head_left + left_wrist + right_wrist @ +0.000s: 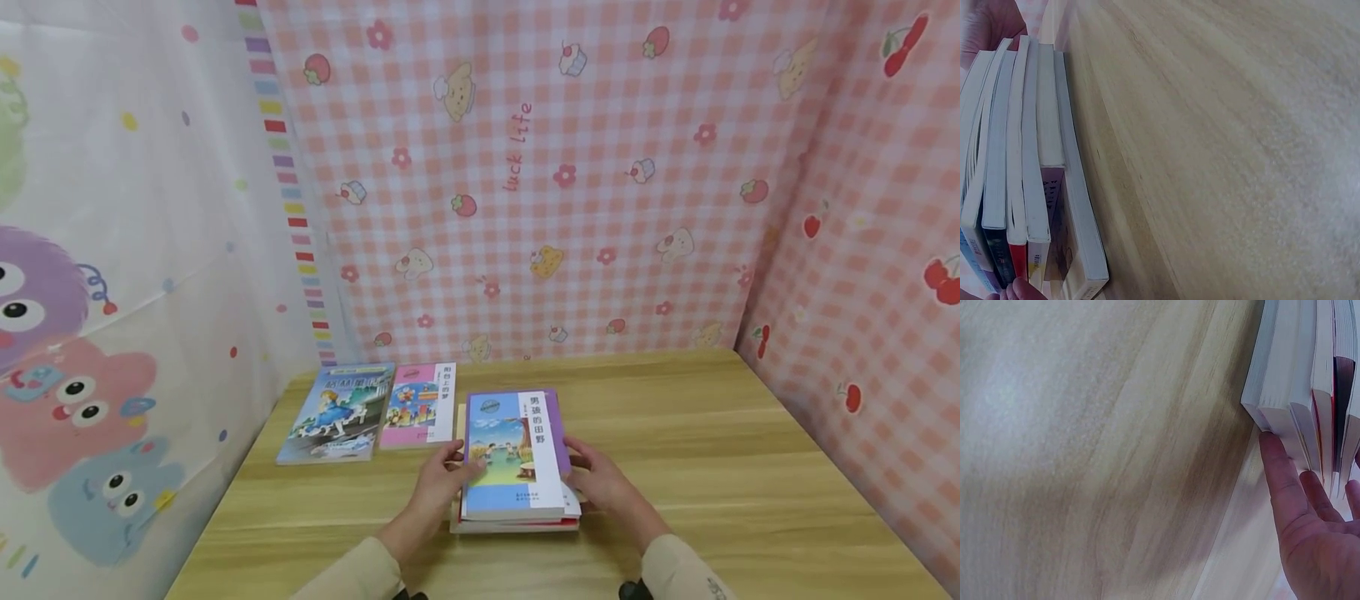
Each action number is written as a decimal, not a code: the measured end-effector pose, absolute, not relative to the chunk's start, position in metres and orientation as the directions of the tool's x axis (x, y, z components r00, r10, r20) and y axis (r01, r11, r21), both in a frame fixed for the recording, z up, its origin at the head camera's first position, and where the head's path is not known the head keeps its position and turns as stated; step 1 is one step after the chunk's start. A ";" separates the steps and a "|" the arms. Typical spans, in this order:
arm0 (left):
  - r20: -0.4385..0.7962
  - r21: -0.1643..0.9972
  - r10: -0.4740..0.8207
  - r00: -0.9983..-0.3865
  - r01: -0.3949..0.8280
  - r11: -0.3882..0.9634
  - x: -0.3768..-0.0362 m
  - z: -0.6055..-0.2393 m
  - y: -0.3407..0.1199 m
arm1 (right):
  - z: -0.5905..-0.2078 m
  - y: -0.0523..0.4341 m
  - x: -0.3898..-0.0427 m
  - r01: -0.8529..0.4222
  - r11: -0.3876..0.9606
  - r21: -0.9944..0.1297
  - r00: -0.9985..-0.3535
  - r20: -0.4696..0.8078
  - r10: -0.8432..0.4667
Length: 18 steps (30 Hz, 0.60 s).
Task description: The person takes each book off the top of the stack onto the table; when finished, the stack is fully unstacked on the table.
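Resting on the wooden table (675, 433), near its front edge: one stack of books (516, 500), topmost cover blue and purple. Left hand (438, 479) is lying against the stack's left side, fingers laid over the cover's edge, lightly gripping. Right hand (600, 479) is pressing the right side, fingers (1285, 478) straight against the page edges. Lying flat behind, to the left, side by side: blue book (333, 414); pink book (420, 406). Pink checked cloth (562, 167) is hanging behind.

Bright, even light, soft shadows; wrist views blurred, head view edge-warped
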<state>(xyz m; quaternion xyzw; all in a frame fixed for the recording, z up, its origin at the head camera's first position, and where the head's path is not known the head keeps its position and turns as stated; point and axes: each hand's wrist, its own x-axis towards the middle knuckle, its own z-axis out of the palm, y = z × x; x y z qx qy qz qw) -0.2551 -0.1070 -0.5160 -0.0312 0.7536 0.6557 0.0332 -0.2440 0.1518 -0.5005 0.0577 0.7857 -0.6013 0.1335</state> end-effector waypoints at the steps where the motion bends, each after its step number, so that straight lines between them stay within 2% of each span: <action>1: -0.087 0.986 -0.002 -0.996 -0.087 0.139 -0.255 -0.516 -0.107 | -0.500 0.151 -0.244 0.252 0.268 -0.930 -0.958 -0.279 -0.068; 18: -0.075 0.986 0.040 -0.996 -0.069 0.149 -0.255 -0.516 -0.109 | -0.499 0.150 -0.243 0.238 0.252 -0.938 -0.962 -0.263 -0.074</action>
